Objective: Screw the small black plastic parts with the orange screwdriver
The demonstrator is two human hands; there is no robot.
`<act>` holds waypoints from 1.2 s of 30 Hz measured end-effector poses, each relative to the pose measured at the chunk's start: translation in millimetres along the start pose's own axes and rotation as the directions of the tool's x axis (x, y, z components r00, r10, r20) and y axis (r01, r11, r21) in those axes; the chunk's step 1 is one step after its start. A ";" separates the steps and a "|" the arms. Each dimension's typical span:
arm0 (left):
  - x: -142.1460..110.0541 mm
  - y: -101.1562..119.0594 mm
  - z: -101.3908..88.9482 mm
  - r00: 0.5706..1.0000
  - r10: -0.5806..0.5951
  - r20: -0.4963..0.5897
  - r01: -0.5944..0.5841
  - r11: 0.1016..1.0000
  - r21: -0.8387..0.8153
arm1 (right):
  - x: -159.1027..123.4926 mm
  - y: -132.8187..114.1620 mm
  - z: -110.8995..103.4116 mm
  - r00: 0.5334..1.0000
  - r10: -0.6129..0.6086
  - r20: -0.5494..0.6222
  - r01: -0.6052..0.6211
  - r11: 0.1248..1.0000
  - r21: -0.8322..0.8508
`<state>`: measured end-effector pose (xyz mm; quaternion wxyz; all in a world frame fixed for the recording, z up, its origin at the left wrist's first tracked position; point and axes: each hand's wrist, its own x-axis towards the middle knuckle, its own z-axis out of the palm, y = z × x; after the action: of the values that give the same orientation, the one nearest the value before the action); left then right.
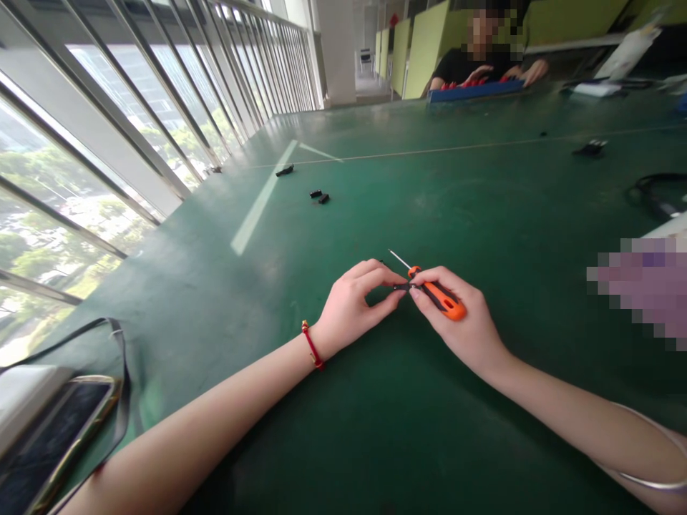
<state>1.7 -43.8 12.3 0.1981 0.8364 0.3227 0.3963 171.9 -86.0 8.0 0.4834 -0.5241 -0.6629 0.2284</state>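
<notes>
My left hand (pixel 362 304), with a red cord bracelet (pixel 312 345) at its wrist, pinches a small black part (pixel 401 287) between thumb and fingertips. An orange and black screwdriver (pixel 448 300) lies in my right hand (pixel 466 322), its thin metal shaft pointing up and to the left, away from the part. The thumb and index fingertip of that hand meet at the right end of the black part. Both hands are close together just above the green table (pixel 343 429). Fine detail of the part is hidden by the fingertips.
Small black pieces (pixel 320 197) lie ahead, with another black piece (pixel 285 170) beyond them. At left rest a phone (pixel 59 429) and a strap (pixel 122 357), beside a railing (pixel 161 93). A black cable (pixel 658 186) is at right. A person (pixel 456 68) sits across the table behind a blue tray (pixel 477 89).
</notes>
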 end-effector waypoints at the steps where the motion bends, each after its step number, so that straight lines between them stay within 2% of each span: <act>1: 0.4 -1.2 -1.1 1.000 -0.010 -0.017 0.010 1.000 0.014 | 0.2 -0.1 -0.5 1.000 0.004 -0.012 -0.004 1.000 -0.003; 5: 2.7 -10.5 -7.1 0.986 -0.120 -0.119 0.133 0.985 0.113 | 0.8 1.3 -2.3 0.998 0.045 -0.046 -0.045 0.999 -0.003; 7: 3.5 -15.4 -9.5 0.974 -0.189 -0.125 0.209 0.963 0.169 | 1.1 2.6 -2.4 0.997 0.064 -0.047 -0.063 0.998 0.014; 9: 3.8 -18.5 -10.5 0.969 -0.225 -0.101 0.241 0.949 0.205 | 1.6 3.8 -1.6 0.997 0.072 -0.041 -0.071 0.997 0.027; 15: 6.1 -20.8 -5.3 0.970 -0.241 0.027 0.222 0.928 0.300 | 3.1 4.0 1.3 0.997 0.080 -0.007 -0.079 0.995 0.060; 19: 5.1 -21.0 -6.6 0.965 -0.260 0.028 0.237 0.914 0.328 | 2.9 4.4 1.5 0.997 0.080 -0.009 -0.080 0.995 0.063; 22: -5.2 -23.7 -23.2 0.956 -0.294 0.007 0.268 0.882 0.388 | 2.9 5.4 1.7 0.997 0.078 -0.019 -0.077 0.995 0.061; 25: -25.2 -32.8 -59.0 0.927 -0.366 -0.086 0.364 0.814 0.452 | 3.1 5.8 2.4 0.997 0.073 -0.010 -0.072 0.996 0.060; 27: -40.9 -42.0 -90.4 0.883 -0.408 -0.230 0.467 0.729 0.500 | 3.3 5.3 2.9 0.997 0.073 0.004 -0.073 0.996 0.059; 30: -62.2 -55.9 -137.7 0.787 -0.454 -0.418 0.616 0.542 0.572 | 3.3 3.9 3.1 0.998 0.069 0.012 -0.070 0.996 0.055; 32: -73.2 -63.1 -162.8 0.687 -0.501 -0.526 0.723 0.404 0.560 | 3.2 3.3 2.9 0.998 0.065 0.017 -0.066 0.996 0.052; 35: -84.5 -68.9 -186.1 0.538 -0.613 -0.579 0.823 0.233 0.517 | 3.1 3.2 2.3 0.998 0.064 0.026 -0.065 0.997 0.050; 36: -86.9 -69.7 -190.8 0.494 -0.655 -0.571 0.843 0.202 0.498 | 3.1 3.2 2.2 0.997 0.067 0.028 -0.068 0.996 0.050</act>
<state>-217.4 -40.2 40.9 -0.0272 0.5158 0.8380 0.1760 171.5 -81.6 5.7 0.4800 -0.5304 -0.6452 0.2683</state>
